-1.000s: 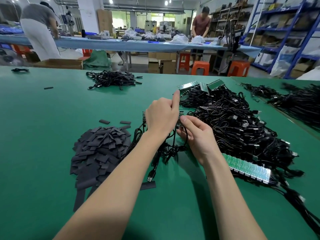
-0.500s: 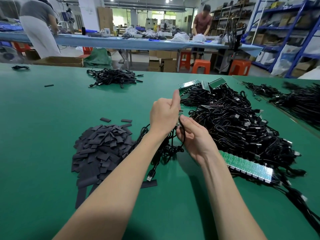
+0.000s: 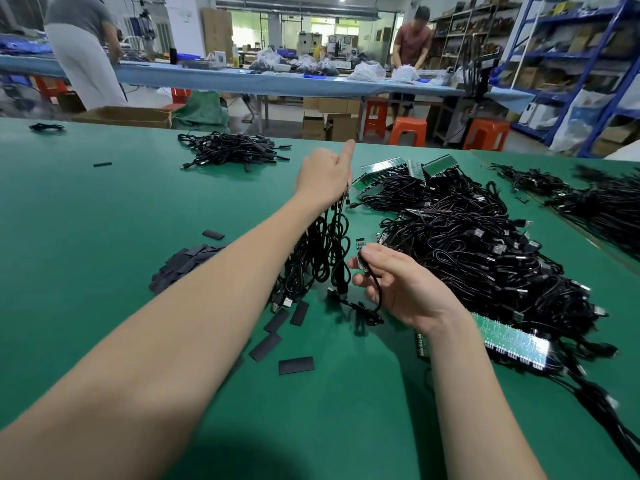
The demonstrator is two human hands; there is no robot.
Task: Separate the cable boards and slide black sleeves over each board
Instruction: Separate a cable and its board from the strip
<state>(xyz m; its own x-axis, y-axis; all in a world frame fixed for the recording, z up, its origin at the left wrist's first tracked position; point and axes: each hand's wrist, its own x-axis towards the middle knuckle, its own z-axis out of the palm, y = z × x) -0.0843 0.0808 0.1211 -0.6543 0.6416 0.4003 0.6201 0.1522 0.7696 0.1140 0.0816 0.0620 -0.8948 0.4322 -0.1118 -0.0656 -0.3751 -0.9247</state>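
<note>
My left hand point(image 3: 323, 176) is raised above the green table point(image 3: 104, 237) and grips a strip of boards, hidden in the fist; its black cables point(image 3: 320, 251) hang down in loops. My right hand point(image 3: 398, 282), lower and to the right, pinches one small separated cable board point(image 3: 361, 252) between thumb and fingers; its cable curls down onto the table. A heap of flat black sleeves point(image 3: 185, 263) lies left of the hanging cables, partly hidden by my left forearm. Loose sleeves point(image 3: 296, 365) lie in front.
A large pile of black cables with green board strips point(image 3: 485, 254) fills the right side; one strip point(image 3: 512, 341) lies by my right wrist. A smaller cable bundle point(image 3: 232, 150) sits far left. More cables point(image 3: 606, 199) lie far right. Two people work at a far bench.
My left hand has risen and moved away, lifting the cables off the table. My right hand has pulled one board apart from the rest and dropped lower.
</note>
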